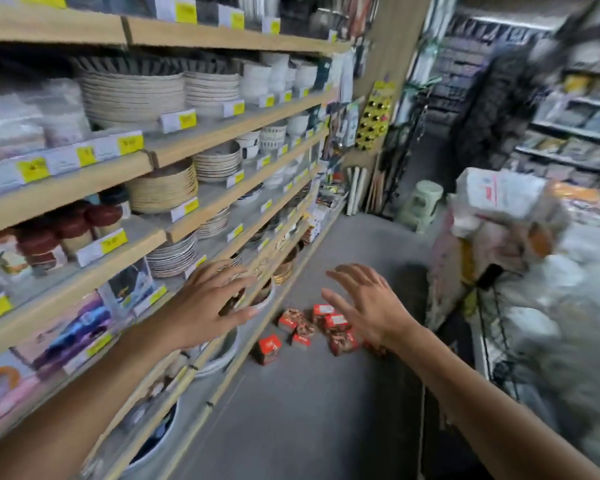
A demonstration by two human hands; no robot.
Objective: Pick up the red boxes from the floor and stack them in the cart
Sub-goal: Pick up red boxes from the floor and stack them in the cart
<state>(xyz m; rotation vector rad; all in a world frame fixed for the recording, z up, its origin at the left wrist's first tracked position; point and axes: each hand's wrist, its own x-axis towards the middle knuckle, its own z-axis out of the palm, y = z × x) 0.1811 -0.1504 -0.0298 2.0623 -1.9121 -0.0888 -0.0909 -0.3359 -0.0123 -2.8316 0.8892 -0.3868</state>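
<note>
Seven or so red boxes [312,329] are seen clustered on the grey floor [291,410] beside the shelving [153,161], some hidden behind the right hand [368,306]; both it and the left hand [208,303] are held spread, empty, while a wire cart [499,323] is glimpsed rightward, contents blurred

red boxes [327,327]: red with brown print, white labels on top | floor [309,410]: plain grey | shelves [187,140]: pale wood edges | price tags [129,144]: yellow and white | plates [132,93]: cream, ribbed with dark stripes | stool [420,206]: pale green
</note>
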